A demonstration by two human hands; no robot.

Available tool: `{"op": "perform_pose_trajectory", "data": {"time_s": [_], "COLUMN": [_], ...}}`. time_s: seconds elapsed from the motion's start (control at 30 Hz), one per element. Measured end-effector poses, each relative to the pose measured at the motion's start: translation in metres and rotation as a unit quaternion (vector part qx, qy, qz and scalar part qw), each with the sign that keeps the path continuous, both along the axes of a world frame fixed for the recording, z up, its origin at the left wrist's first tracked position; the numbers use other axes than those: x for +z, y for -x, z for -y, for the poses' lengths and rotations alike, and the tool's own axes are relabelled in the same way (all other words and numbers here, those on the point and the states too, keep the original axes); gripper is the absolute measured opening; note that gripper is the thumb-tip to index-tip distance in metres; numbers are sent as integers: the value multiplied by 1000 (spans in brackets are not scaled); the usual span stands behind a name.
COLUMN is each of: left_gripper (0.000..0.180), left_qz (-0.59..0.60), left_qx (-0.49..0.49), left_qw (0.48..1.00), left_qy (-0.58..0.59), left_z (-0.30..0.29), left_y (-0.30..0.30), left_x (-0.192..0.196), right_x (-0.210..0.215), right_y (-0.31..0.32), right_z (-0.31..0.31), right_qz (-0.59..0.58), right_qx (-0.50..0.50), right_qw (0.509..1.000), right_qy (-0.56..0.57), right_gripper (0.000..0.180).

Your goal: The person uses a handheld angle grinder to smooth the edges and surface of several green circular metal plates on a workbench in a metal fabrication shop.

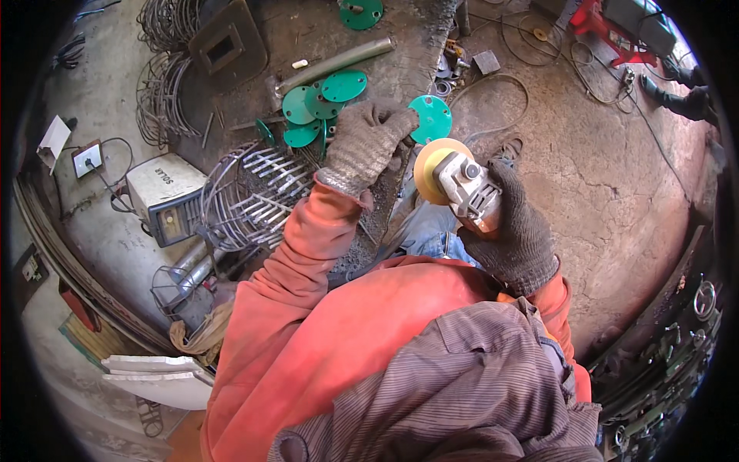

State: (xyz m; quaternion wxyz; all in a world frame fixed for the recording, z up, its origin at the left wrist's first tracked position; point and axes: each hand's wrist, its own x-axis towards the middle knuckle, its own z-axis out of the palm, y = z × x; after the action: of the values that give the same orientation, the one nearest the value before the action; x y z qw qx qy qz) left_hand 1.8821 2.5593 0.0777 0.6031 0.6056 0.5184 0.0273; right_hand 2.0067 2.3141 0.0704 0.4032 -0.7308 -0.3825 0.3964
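Note:
My left hand (pixel 368 146), in a knitted work glove, pinches the left edge of a round green metal plate (pixel 433 119) with small holes near its rim. My right hand (pixel 517 223), in a dark glove, grips an angle grinder (pixel 468 185). The grinder's yellowish disc (pixel 433 171) is just below the green plate; whether they touch I cannot tell. More green plates (pixel 343 86) lie loosely piled beyond my left hand, beside a metal pipe (pixel 339 63). Another green plate (pixel 362 12) rests at the far edge.
Left of me are a metal-rod cage (pixel 254 196), a pale boxy machine (pixel 165 192) and wire coils (pixel 162 100). Cables (pixel 647 115) cross the floor at right, near a person's boots (pixel 670 96) and a red stand (pixel 608 35). Metal parts (pixel 670 362) line the lower right.

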Motion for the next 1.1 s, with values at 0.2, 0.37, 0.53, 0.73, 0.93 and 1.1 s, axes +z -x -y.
{"op": "perform_pose_trajectory", "data": {"time_s": [0.2, 0.37, 0.53, 0.73, 0.93, 1.1], "left_gripper": [22, 22, 23, 23, 21, 21], "left_qz": [-3, 4, -4, -4, -3, 13], "left_qx": [-6, -6, -14, -19, -15, -7], "left_qw": [1000, 1000, 1000, 1000, 1000, 1000], "left_qy": [9, 14, 9, 14, 17, 15], "left_z": [-1, -1, -2, -3, -3, -3], "left_y": [1, -1, 1, 1, 0, 1], "left_x": [-2, 0, -1, -4, -2, -4], "right_x": [5, 5, 4, 12, 6, 9], "right_y": [-2, -4, -3, -1, 0, -2], "right_z": [-4, -7, -6, -11, -7, -8], "right_qz": [11, 16, 4, 26, 22, 13], "right_qx": [2, -2, -6, 5, -6, -3], "right_qw": [1000, 1000, 1000, 999, 1000, 1000], "right_qy": [-3, -20, -5, 21, -1, 2], "right_gripper": [97, 96, 94, 96, 96, 95]}}
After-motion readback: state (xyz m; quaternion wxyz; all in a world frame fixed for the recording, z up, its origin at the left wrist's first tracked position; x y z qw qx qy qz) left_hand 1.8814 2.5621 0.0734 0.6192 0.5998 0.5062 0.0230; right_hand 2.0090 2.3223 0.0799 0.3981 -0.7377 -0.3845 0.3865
